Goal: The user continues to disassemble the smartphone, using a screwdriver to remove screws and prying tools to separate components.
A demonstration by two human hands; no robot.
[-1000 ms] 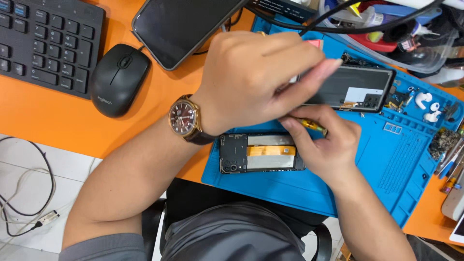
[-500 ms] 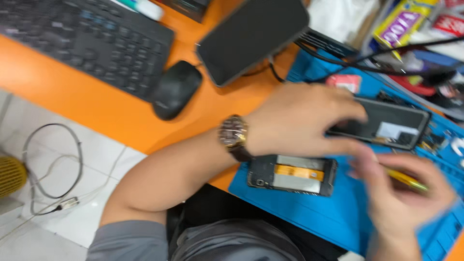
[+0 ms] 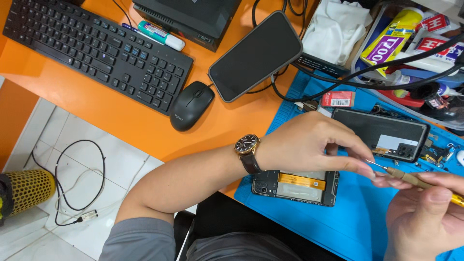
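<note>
My right hand (image 3: 427, 212) holds a small screwdriver (image 3: 415, 180) with a brown and yellow handle, tip pointing left. The fingertips of my left hand (image 3: 314, 145) pinch at that metal tip; whether a screw is between them is too small to tell. A brown-strapped watch (image 3: 247, 151) is on my left wrist. Just below my left hand an opened phone body (image 3: 295, 186) with an orange flex cable lies on the blue work mat (image 3: 338, 227). A black phone back cover (image 3: 382, 133) lies on the mat beyond my hands.
On the orange desk are a black keyboard (image 3: 96, 48), a black mouse (image 3: 191, 104), a dark-screened phone (image 3: 256, 55) and a white cloth (image 3: 333, 26). Glue tubes and tools fill a tray (image 3: 411, 43) at upper right. Cables (image 3: 72, 183) lie on the tiled floor at left.
My hands lifted off the opened phone and met above the mat; my left fingers now pinch the screwdriver tip. The camera view shifted left, so the keyboard and floor show more.
</note>
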